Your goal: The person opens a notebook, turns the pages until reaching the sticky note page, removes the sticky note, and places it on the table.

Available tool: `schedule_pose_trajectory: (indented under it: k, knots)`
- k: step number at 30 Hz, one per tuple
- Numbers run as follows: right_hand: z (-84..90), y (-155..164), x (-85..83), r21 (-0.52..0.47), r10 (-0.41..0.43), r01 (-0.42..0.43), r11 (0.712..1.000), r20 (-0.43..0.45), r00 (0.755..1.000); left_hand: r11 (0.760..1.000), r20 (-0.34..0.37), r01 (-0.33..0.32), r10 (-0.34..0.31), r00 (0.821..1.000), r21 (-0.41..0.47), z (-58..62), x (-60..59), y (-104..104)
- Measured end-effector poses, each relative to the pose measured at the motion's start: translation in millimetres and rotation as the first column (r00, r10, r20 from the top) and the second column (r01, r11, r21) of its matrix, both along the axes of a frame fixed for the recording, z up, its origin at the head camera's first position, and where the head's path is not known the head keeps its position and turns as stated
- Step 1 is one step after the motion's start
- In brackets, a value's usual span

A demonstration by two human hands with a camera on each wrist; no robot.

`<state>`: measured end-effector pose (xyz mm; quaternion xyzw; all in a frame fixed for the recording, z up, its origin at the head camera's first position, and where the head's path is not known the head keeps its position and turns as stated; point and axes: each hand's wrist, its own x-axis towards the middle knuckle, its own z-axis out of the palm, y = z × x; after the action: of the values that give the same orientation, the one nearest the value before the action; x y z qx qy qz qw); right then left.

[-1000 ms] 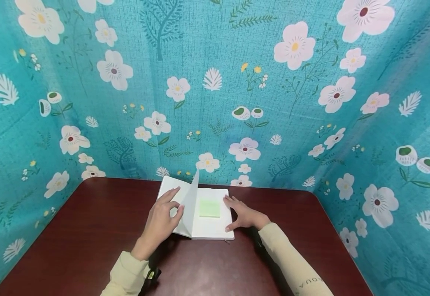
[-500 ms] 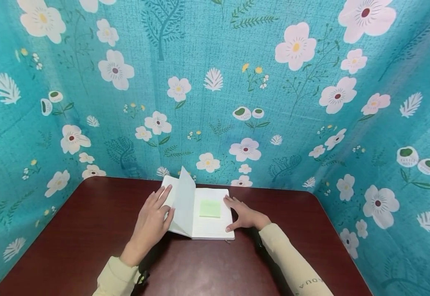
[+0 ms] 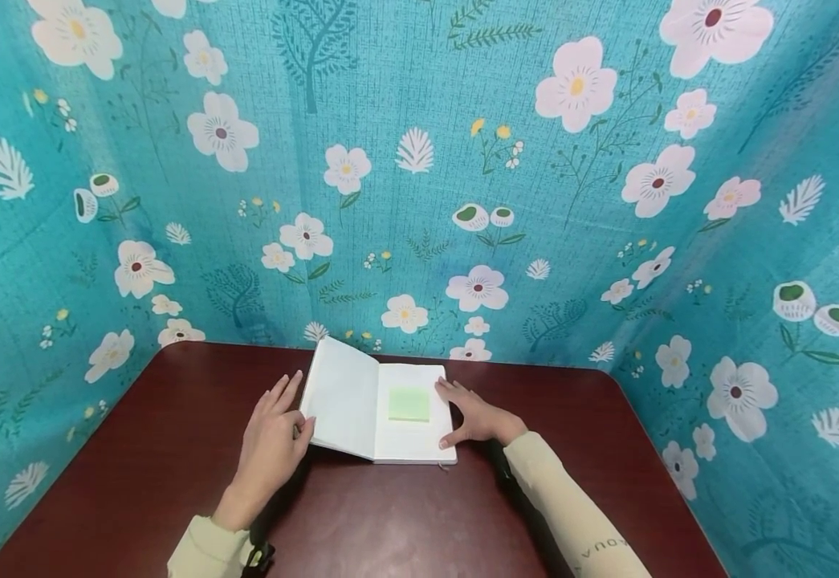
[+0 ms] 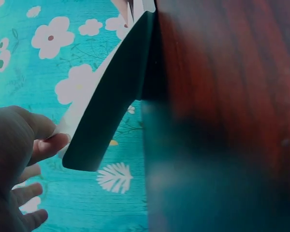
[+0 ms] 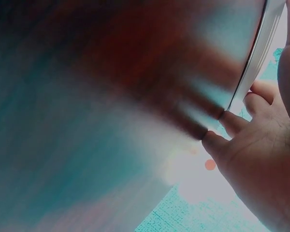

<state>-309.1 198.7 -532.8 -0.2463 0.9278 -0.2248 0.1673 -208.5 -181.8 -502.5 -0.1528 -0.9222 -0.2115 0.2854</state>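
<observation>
An open white notebook (image 3: 361, 405) lies on the dark red table (image 3: 390, 522) near its far edge. A pale green sticky note (image 3: 409, 404) is stuck on its right page. My left hand (image 3: 271, 433) lies just left of the notebook with fingers stretched out, and its thumb touches the left edge. In the left wrist view that thumb (image 4: 50, 142) meets the white page edge over the raised dark cover (image 4: 111, 92). My right hand (image 3: 474, 418) rests flat on the right page's outer edge, its fingertips (image 5: 232, 121) against the page block (image 5: 258, 53).
A teal flowered cloth (image 3: 419, 160) walls in the table at the back and on both sides. Cream sleeves (image 3: 571, 514) cover both forearms. Bare tabletop stretches to the left, right and front of the notebook.
The page that stood upright has swung over to the left and now lies down. My left hand slid left off the page to the notebook's left edge. The right hand stayed put.
</observation>
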Motion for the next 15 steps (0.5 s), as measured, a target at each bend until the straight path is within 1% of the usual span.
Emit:
schedule_pose_trajectory:
  k: [4,7,10,15]
  knots:
    - [-1.0,1,-1.3,-0.006,0.005,-0.005,1.0,0.002,1.0,0.998,0.056,-0.049,0.047,0.997,0.032,-7.6,0.3,-3]
    - [-2.9,2,-3.2,-0.007,0.008,-0.008,1.0,0.0,1.0,0.997,0.1,-0.081,0.079,0.992,0.016,-10.9,1.3,-5]
    - [-3.3,2,-3.8,-0.004,0.005,-0.005,1.0,-0.001,1.0,0.994,0.153,-0.106,0.106,0.983,-0.008,-13.7,1.5,-6]
    - [-1.8,3,-3.3,0.0,0.003,-0.003,1.0,0.006,1.0,0.991,0.239,-0.122,0.129,0.962,-0.045,-18.9,0.1,-9]
